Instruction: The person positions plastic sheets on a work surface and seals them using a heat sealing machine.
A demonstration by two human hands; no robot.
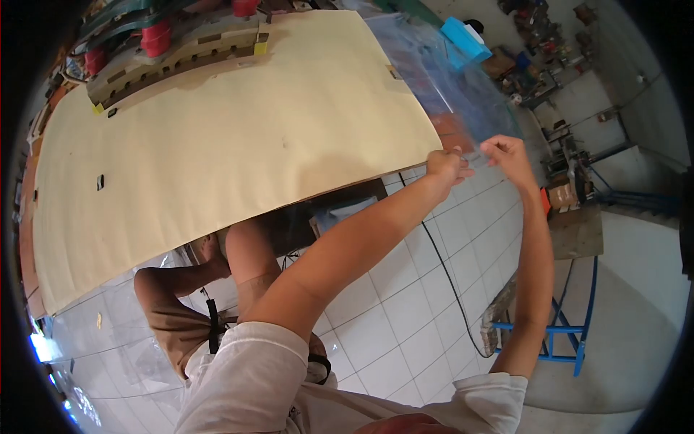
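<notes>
My left hand (pixel 448 168) is at the near right corner of a large cream-coloured sheet (pixel 238 152) that lies over the table. Its fingers are curled, and what lies between them is too small to make out. A short way to the right, my right hand (pixel 508 153) is raised, with thumb and fingers pinched together. Thin clear plastic sheeting (pixel 426 69) covers the table's right end and reaches the gap between my hands. The right fingertips appear closed on its edge.
A long slotted piece (pixel 181 61) and red clamps (pixel 155 40) sit at the far left. A light-blue box (pixel 466 42) stands beyond the plastic. A black cable (pixel 448 267) crosses the tiled floor near a blue metal frame (pixel 571 329). Another person's bare legs (pixel 170 289) are below the near edge.
</notes>
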